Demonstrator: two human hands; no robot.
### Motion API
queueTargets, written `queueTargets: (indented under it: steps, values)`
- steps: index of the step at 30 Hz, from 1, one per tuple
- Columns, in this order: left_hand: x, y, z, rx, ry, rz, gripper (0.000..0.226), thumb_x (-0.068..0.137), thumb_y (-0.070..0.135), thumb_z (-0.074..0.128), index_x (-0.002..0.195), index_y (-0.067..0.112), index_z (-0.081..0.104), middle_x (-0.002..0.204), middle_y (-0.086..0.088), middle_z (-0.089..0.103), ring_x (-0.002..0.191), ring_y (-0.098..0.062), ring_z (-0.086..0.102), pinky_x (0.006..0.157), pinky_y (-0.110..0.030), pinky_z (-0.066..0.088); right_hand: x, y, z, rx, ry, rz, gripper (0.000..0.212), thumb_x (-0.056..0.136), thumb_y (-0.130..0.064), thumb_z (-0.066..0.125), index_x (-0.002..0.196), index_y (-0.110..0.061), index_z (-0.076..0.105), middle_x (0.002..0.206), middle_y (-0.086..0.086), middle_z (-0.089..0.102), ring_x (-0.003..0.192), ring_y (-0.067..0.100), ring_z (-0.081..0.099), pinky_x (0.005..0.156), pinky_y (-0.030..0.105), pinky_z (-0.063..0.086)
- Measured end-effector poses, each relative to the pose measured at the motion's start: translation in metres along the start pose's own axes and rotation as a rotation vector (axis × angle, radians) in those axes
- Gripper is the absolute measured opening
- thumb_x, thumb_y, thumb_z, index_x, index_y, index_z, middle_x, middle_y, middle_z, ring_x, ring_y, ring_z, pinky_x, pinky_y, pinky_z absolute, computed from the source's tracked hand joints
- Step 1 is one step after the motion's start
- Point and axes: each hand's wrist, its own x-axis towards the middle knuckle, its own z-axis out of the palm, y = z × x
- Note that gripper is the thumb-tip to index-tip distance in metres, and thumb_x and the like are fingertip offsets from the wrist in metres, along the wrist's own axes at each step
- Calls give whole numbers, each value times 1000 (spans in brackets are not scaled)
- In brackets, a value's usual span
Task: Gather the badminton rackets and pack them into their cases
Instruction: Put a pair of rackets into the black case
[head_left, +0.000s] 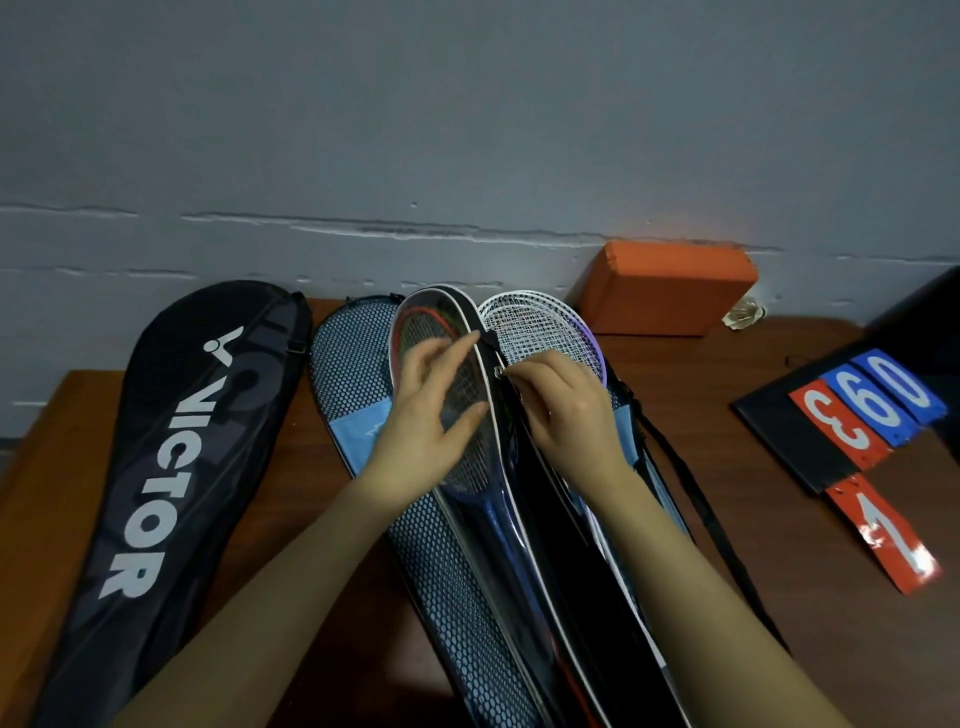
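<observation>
Against a scuffed grey wall (467, 130), a brown wooden table (62, 467) carries the badminton kit we are packing away. At the table's left lies a closed black Victor racket case (171, 457). Beside it a blue mesh case (447, 571) lies flat beneath an open black case with white piping (524, 545), whose flap stands up toward us. Inside that open case sits a racket with a red and dark frame (426, 332), its blue shaft running down toward us. A white racket with a purple rim (545, 327) lies just behind the black case's far edge, still uncased.

Our left hand (426, 415) rests with fingers spread on the strings and the case's piped edge, steadying it rather than gripping. Our right hand (566, 410) pinches what looks like the zipper pull (500, 370) near the head of the case, fingers closed on it.

We judge the step in hand to be zipping this case shut around the racket. The next move calls for drawing the pull along the curved edge while the left hand keeps the flap lined up. The white racket still needs a case.

An orange block (670, 286) and flip score cards (862, 415) sit at the right.
</observation>
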Motion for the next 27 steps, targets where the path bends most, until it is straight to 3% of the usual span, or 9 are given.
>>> queueTargets:
  steps: [2, 5, 10, 14, 19, 27]
  values:
    - [15, -7, -10, 268, -23, 151, 45, 91, 33, 50, 135, 36, 42, 150, 2, 24, 138, -10, 13, 112, -37, 13, 2, -2, 0, 0, 4, -6, 20, 88, -13, 49, 95, -4, 67, 89, 8, 65, 80, 27, 62, 64, 39, 44]
    - [39, -16, -22, 465, -122, 314, 44, 89, 45, 36, 127, 33, 53, 151, 1, 26, 141, -31, 11, 108, -49, 9, 4, -4, 2, 66, 12, 43, 19, 89, -13, 50, 94, -6, 66, 91, 7, 64, 79, 28, 61, 65, 42, 45]
    - [62, -25, -28, 471, -231, 432, 43, 85, 50, 37, 119, 32, 56, 143, 9, 39, 141, -20, 11, 110, -47, 1, 7, -6, 3, 256, 26, 140, 17, 89, -11, 51, 92, -3, 66, 90, 8, 61, 81, 22, 59, 68, 44, 50]
    - [70, -31, -23, 504, -243, 492, 36, 90, 51, 36, 116, 30, 51, 128, 3, 56, 134, -24, 34, 105, -54, 19, 7, -8, 1, 291, 36, 179, 14, 89, -10, 52, 93, -5, 65, 90, 6, 61, 84, 13, 56, 71, 36, 50]
    - [74, -43, -18, 559, -162, 542, 43, 94, 52, 27, 112, 25, 55, 120, 1, 62, 128, -27, 44, 105, -56, 24, -9, 3, -2, 218, -24, 164, 11, 89, -8, 54, 93, -5, 65, 88, 5, 61, 81, 18, 59, 68, 38, 51]
    - [90, -54, -4, 585, -135, 340, 43, 90, 49, 35, 116, 23, 58, 128, 2, 57, 135, -26, 35, 109, -60, 8, -68, 21, -10, 173, -148, 334, 11, 87, -11, 57, 90, -11, 68, 85, 0, 62, 73, 18, 61, 60, 43, 52]
